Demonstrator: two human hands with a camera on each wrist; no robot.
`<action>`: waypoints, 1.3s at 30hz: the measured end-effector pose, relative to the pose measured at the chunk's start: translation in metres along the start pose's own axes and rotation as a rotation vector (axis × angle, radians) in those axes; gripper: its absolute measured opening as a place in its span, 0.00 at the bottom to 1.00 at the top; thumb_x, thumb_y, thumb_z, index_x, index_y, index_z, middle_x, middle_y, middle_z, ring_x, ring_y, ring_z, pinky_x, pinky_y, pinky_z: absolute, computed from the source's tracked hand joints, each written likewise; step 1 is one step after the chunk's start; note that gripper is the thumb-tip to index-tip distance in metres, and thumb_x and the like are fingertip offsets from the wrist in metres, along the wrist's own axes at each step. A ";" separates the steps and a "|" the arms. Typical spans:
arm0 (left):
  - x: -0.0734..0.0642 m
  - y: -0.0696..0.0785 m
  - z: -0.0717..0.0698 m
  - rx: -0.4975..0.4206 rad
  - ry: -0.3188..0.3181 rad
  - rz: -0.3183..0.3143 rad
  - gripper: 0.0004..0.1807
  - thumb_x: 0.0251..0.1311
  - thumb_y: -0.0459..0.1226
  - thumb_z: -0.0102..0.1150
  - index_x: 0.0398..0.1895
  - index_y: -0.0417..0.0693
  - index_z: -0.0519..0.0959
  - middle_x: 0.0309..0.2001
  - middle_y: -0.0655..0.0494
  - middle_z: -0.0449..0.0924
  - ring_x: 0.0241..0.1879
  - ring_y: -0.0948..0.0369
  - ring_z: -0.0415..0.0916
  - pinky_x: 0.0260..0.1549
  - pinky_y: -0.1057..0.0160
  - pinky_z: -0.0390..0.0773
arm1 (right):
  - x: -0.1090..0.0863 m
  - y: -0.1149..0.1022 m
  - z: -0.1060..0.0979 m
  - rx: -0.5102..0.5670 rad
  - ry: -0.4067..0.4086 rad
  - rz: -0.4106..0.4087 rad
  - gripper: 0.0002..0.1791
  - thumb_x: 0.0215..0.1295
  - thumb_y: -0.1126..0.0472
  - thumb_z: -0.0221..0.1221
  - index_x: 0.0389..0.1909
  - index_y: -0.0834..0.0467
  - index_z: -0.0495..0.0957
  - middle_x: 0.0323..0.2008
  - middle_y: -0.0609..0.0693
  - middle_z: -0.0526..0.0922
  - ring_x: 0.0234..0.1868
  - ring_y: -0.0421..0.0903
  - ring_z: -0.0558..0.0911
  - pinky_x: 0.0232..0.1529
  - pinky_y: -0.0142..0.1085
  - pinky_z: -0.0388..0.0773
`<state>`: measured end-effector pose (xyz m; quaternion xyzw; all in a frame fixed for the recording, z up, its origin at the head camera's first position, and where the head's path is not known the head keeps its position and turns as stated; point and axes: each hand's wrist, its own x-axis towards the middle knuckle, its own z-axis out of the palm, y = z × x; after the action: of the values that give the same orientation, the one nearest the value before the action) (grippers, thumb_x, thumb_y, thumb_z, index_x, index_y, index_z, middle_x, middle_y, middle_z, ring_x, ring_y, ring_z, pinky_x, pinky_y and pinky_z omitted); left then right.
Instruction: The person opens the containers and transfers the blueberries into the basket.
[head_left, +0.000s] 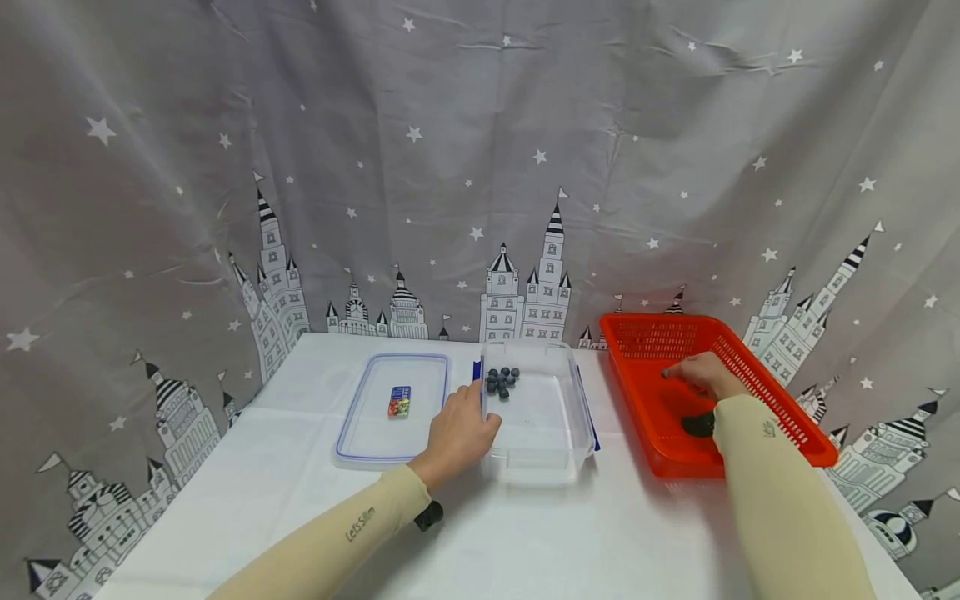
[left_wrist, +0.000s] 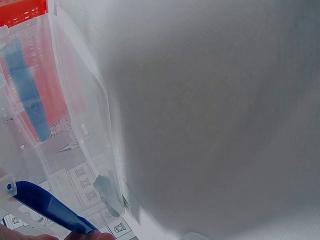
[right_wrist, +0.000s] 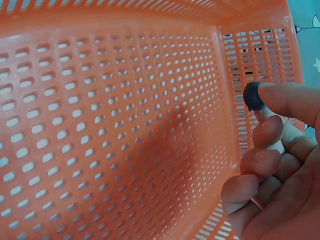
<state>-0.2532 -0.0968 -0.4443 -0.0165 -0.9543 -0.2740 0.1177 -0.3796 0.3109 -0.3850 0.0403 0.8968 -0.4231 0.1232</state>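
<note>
My right hand [head_left: 707, 375] is over the red basket [head_left: 651, 457], pinching a blueberry [right_wrist: 253, 96] between thumb and index finger while the other fingers curl in. In the right wrist view only basket mesh shows behind it. My left hand [head_left: 463, 427] grips the left wall of the clear plastic container [head_left: 538, 460], fingers outside by a blue clasp [left_wrist: 52, 207] and thumb at the rim. Several blueberries [head_left: 502, 381] lie clustered at the container's far left.
Left of the container a clear lid [head_left: 375, 442] with a blue seal lies flat, bearing a small printed label [head_left: 400, 402]. A grey curtain [head_left: 450, 167] with stars and castles hangs behind the white table [head_left: 525, 542]. The basket stands at the table's right.
</note>
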 end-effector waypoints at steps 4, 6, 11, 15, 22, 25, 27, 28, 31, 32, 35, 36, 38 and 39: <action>0.000 0.001 0.000 -0.005 -0.007 -0.001 0.36 0.63 0.46 0.55 0.73 0.41 0.65 0.61 0.43 0.75 0.61 0.48 0.74 0.55 0.45 0.77 | 0.001 0.008 -0.002 -0.004 0.018 0.020 0.21 0.64 0.56 0.64 0.13 0.50 0.70 0.15 0.43 0.66 0.21 0.44 0.68 0.27 0.36 0.68; 0.000 0.001 0.000 -0.006 -0.007 -0.001 0.37 0.63 0.46 0.55 0.73 0.40 0.64 0.62 0.43 0.75 0.61 0.48 0.74 0.55 0.45 0.77 | 0.001 0.010 -0.002 -0.008 0.026 0.024 0.17 0.63 0.56 0.64 0.15 0.52 0.73 0.17 0.44 0.68 0.23 0.45 0.69 0.28 0.37 0.69; 0.000 0.001 0.000 -0.006 -0.001 0.000 0.37 0.62 0.47 0.54 0.74 0.41 0.64 0.62 0.43 0.75 0.60 0.48 0.74 0.55 0.46 0.77 | 0.001 0.012 -0.003 -0.030 0.044 0.028 0.13 0.64 0.56 0.63 0.22 0.56 0.78 0.22 0.46 0.73 0.27 0.47 0.71 0.29 0.37 0.72; -0.001 0.001 -0.002 -0.009 -0.006 -0.008 0.37 0.63 0.47 0.53 0.74 0.41 0.64 0.62 0.43 0.75 0.61 0.48 0.73 0.57 0.46 0.76 | 0.002 0.005 -0.003 -0.056 0.031 -0.011 0.16 0.66 0.56 0.61 0.18 0.54 0.74 0.17 0.45 0.69 0.22 0.46 0.69 0.26 0.36 0.69; 0.000 0.001 -0.001 -0.015 -0.017 -0.012 0.37 0.63 0.47 0.53 0.74 0.41 0.63 0.63 0.43 0.74 0.62 0.48 0.73 0.57 0.46 0.76 | -0.003 -0.015 0.001 -0.061 0.002 -0.123 0.13 0.69 0.58 0.59 0.30 0.64 0.78 0.15 0.43 0.65 0.18 0.43 0.66 0.23 0.35 0.67; 0.001 0.000 0.001 -0.010 -0.016 -0.010 0.38 0.63 0.47 0.53 0.74 0.41 0.63 0.63 0.44 0.74 0.62 0.48 0.73 0.57 0.46 0.76 | -0.004 -0.025 0.004 -0.051 -0.009 -0.164 0.13 0.70 0.58 0.59 0.36 0.67 0.80 0.15 0.43 0.66 0.17 0.42 0.65 0.21 0.33 0.65; 0.001 0.000 0.000 -0.007 -0.014 -0.008 0.37 0.63 0.47 0.53 0.74 0.41 0.63 0.63 0.43 0.74 0.61 0.48 0.73 0.56 0.46 0.76 | -0.005 -0.033 0.007 -0.062 -0.011 -0.191 0.16 0.70 0.57 0.59 0.44 0.69 0.80 0.18 0.44 0.69 0.19 0.41 0.67 0.22 0.32 0.66; 0.001 0.000 0.000 -0.002 -0.018 -0.011 0.38 0.63 0.47 0.53 0.74 0.41 0.63 0.63 0.44 0.74 0.62 0.48 0.73 0.57 0.46 0.76 | -0.006 -0.037 0.009 -0.074 -0.012 -0.208 0.19 0.70 0.57 0.59 0.49 0.70 0.80 0.20 0.44 0.72 0.19 0.41 0.67 0.23 0.32 0.67; 0.001 0.001 -0.001 0.003 -0.031 -0.019 0.38 0.63 0.47 0.54 0.75 0.41 0.62 0.64 0.43 0.74 0.63 0.47 0.72 0.57 0.45 0.76 | -0.007 -0.049 0.015 -0.098 -0.015 -0.244 0.23 0.71 0.57 0.58 0.58 0.70 0.78 0.27 0.48 0.77 0.19 0.40 0.67 0.23 0.32 0.68; 0.001 0.002 -0.002 0.007 -0.037 -0.023 0.38 0.64 0.47 0.54 0.75 0.41 0.62 0.64 0.43 0.73 0.63 0.47 0.72 0.57 0.45 0.76 | -0.006 -0.052 0.017 -0.103 -0.020 -0.253 0.23 0.71 0.57 0.58 0.59 0.70 0.77 0.28 0.50 0.79 0.18 0.40 0.66 0.23 0.32 0.67; 0.000 0.003 -0.002 0.017 -0.048 -0.032 0.38 0.64 0.48 0.53 0.76 0.42 0.61 0.65 0.44 0.73 0.64 0.47 0.71 0.58 0.45 0.75 | -0.005 -0.061 0.024 -0.108 -0.028 -0.266 0.23 0.72 0.56 0.58 0.60 0.69 0.78 0.30 0.53 0.80 0.15 0.40 0.63 0.22 0.32 0.66; 0.000 0.003 -0.002 0.021 -0.050 -0.032 0.38 0.64 0.48 0.53 0.76 0.42 0.61 0.65 0.44 0.73 0.64 0.48 0.71 0.58 0.45 0.75 | -0.005 -0.064 0.025 -0.113 -0.030 -0.276 0.24 0.72 0.56 0.58 0.60 0.69 0.78 0.31 0.53 0.80 0.15 0.40 0.63 0.22 0.32 0.67; 0.001 0.003 -0.002 0.027 -0.049 -0.032 0.38 0.64 0.48 0.53 0.76 0.42 0.61 0.65 0.44 0.73 0.64 0.48 0.71 0.58 0.46 0.76 | -0.005 -0.069 0.030 -0.113 -0.024 -0.277 0.23 0.72 0.56 0.58 0.59 0.68 0.78 0.32 0.55 0.80 0.16 0.40 0.64 0.24 0.32 0.68; 0.001 0.003 -0.002 0.028 -0.048 -0.032 0.38 0.64 0.48 0.53 0.76 0.42 0.61 0.64 0.44 0.73 0.63 0.48 0.71 0.57 0.46 0.76 | -0.006 -0.072 0.032 -0.113 -0.022 -0.282 0.23 0.72 0.55 0.58 0.59 0.67 0.79 0.34 0.55 0.81 0.19 0.41 0.66 0.26 0.33 0.70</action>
<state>-0.2531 -0.0951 -0.4412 -0.0062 -0.9608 -0.2619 0.0906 -0.3805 0.2402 -0.3489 -0.0975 0.9146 -0.3854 0.0744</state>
